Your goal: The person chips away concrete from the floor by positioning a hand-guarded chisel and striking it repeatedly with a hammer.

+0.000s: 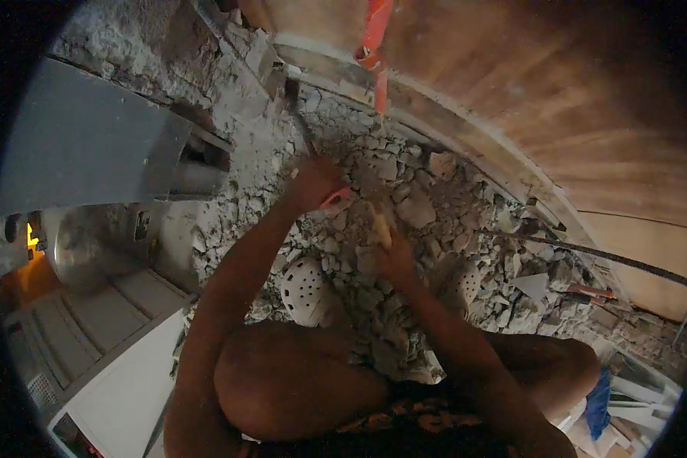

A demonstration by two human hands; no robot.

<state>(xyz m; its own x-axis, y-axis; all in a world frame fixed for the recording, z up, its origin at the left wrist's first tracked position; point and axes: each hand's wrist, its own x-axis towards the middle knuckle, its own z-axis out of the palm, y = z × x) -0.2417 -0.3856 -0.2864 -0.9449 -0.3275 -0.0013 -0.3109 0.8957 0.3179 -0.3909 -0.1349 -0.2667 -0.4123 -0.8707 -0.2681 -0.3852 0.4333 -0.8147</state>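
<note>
My left hand (315,180) is closed around a dark metal bar tool (303,129), likely a chisel, which points up and away across the rubble. A pinkish-red piece (336,198) shows at the near side of this fist. In my right hand (396,257) is the light wooden handle (379,223) of a striking tool, likely a hammer; its head is blurred and lies close to the red piece. Broken masonry rubble (415,206) lies under and around both hands. Whether the two tools touch, I cannot tell.
Light perforated clogs (304,292) stand on the rubble. A grey panel (103,137) and a metal cabinet (120,366) are at the left. A curved-looking wooden panel (521,91) borders the right. Red tape (380,86) hangs at the top, and a thin dark bar (595,255) crosses the right side.
</note>
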